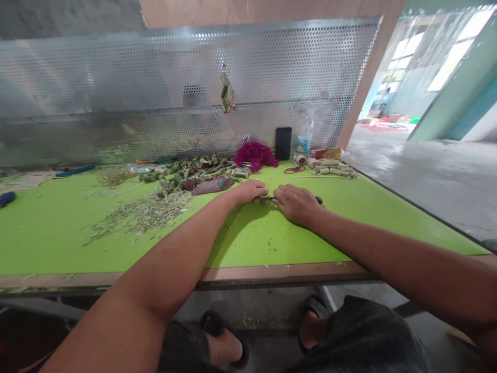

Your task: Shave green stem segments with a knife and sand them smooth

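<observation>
Over the green tabletop [248, 243], my left hand [250, 191] is closed round a short piece of green bamboo [265, 200], mostly covered by the fingers. Close beside it on the right, my right hand [297, 203] grips a knife with a dark handle [319, 200], whose butt sticks out behind the palm. The blade is hardly visible between the two hands. Small shavings [272, 249] are scattered on the table below them.
Left of my hands lie a heap of shavings [145, 215] and many cut bamboo pieces [182, 176]. Behind are magenta string [256, 154], a phone [283, 143], a bottle [303, 142] and pale bamboo bundles [334, 168]. A perforated metal panel [155, 93] closes the back, with bamboo pieces [225, 93] hanging on it.
</observation>
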### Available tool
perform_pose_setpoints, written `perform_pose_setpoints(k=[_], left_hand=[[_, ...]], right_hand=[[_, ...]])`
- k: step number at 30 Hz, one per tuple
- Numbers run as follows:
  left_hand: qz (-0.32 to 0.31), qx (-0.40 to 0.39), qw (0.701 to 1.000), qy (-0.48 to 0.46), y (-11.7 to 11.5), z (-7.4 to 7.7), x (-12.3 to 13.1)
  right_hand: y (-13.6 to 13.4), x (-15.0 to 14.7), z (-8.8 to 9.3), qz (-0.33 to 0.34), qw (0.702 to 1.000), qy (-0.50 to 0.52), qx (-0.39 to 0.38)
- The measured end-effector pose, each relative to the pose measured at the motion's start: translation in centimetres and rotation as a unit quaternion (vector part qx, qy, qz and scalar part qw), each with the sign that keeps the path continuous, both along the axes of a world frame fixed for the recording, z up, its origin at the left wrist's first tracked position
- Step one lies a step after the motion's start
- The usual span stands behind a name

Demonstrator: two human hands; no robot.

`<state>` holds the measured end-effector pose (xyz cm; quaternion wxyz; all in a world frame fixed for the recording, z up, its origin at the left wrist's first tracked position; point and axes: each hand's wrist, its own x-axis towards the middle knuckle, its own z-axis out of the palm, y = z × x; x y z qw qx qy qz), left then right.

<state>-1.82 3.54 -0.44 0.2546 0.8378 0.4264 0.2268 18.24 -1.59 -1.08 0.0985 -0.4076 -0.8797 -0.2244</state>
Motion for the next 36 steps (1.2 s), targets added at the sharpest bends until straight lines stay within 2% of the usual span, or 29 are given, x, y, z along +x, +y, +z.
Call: perform_pose_setpoints(k=[7,12,19,24,32,36], left_hand=[[0.003,-0.016,1.0,-0.008,-0.3,0.0,0.0],[0.016,0.004,1.0,0.0,0.0,-0.2,0.0],[0.021,0.06,0.996,0.061,0.0,0.2,0.5],[0.028,0.07,0.994,0.084,-0.1,0.5,0.8],[0.04,0.05,0.997,0.053,-0.1,0.2,0.5],[0.018,0.077,0.995,0.064,-0.2,0.4,0.4]], right_hand=[[1.0,-0.1,-0.5,0.021,0.999,-0.043,-0.016],[1.3,-0.2,-0.7,0.025,0.997,-0.055,-0.037],[0.4,0.1,-0.3,-0.013,1.0,0.016,0.013],[0.5,0.1,-0.6,-0.003,1.0,-0.002,0.017],[1.6,-0.6,-0.5,-0.004,0.996,-0.057,-0.068],[1.1,-0.5,-0.3,-0.008,0.998,-0.031,-0.049]])
